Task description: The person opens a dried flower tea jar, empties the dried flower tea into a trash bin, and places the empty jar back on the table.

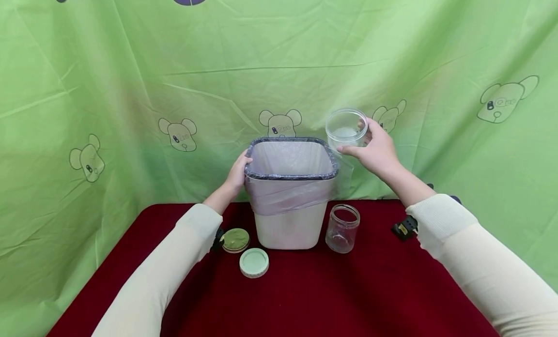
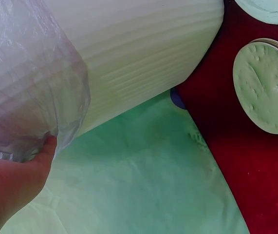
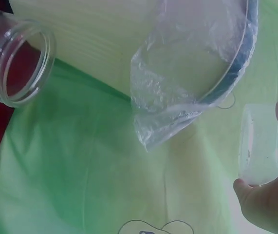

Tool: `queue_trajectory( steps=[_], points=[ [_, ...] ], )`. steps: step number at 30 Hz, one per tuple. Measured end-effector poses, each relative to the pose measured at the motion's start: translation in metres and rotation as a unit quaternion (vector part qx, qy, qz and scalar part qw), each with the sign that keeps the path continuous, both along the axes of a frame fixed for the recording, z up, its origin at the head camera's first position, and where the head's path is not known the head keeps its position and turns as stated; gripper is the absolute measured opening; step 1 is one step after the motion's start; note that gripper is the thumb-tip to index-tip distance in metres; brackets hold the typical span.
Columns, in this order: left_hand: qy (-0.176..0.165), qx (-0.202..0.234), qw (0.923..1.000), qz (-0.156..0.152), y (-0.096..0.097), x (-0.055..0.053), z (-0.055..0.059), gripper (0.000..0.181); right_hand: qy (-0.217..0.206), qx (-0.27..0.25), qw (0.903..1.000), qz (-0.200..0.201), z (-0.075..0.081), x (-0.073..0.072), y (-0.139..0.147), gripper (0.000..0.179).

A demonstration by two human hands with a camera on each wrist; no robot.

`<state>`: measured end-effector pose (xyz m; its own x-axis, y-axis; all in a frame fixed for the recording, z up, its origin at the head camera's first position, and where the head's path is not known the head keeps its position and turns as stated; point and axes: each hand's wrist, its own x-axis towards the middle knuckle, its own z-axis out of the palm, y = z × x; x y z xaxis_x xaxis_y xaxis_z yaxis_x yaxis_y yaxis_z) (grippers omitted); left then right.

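A white trash bin [image 1: 287, 228] stands upright near the far edge of the table. A thin translucent bag [image 1: 289, 196] lines it and is folded down over its dark rim. My left hand [image 1: 237, 172] grips the bin's left side near the rim, over the bag [image 2: 27, 73]; some of its fingers are hidden. Beyond the bin's right rim, my right hand [image 1: 376, 144] holds a clear lidless jar [image 1: 346, 129] in the air, with its open mouth toward the head camera. In the right wrist view, thumb and fingers grip this jar [image 3: 263, 146] from the side.
An open glass jar [image 1: 343, 230] stands on the red tablecloth [image 1: 305, 298], right of the bin. Two round lids, one olive green [image 1: 236, 239] and one pale green [image 1: 254, 262], lie at the bin's front left. A green curtain [image 1: 261, 61] hangs behind.
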<state>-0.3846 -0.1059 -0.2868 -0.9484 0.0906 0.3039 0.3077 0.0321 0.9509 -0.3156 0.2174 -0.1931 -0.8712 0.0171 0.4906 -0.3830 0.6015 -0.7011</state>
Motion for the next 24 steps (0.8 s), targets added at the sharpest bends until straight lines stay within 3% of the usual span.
queue_trajectory(
  steps=[12, 19, 24],
  points=[
    [0.004, 0.002, 1.0000, 0.001, 0.001, -0.001, -0.001, 0.060, -0.036, -0.073, 0.9943, 0.069, -0.016, 0.021, 0.010, 0.076],
    [0.005, 0.004, 1.0000, -0.001, 0.001, 0.000, 0.000, 0.059, -0.032, -0.090, 0.9849, 0.144, -0.026, 0.031, 0.021, 0.071],
    [0.005, 0.003, 1.0000, -0.003, 0.001, 0.000, 0.000, 0.059, -0.036, -0.104, 0.9719, 0.208, -0.033, 0.037, 0.028, 0.066]
  ],
)
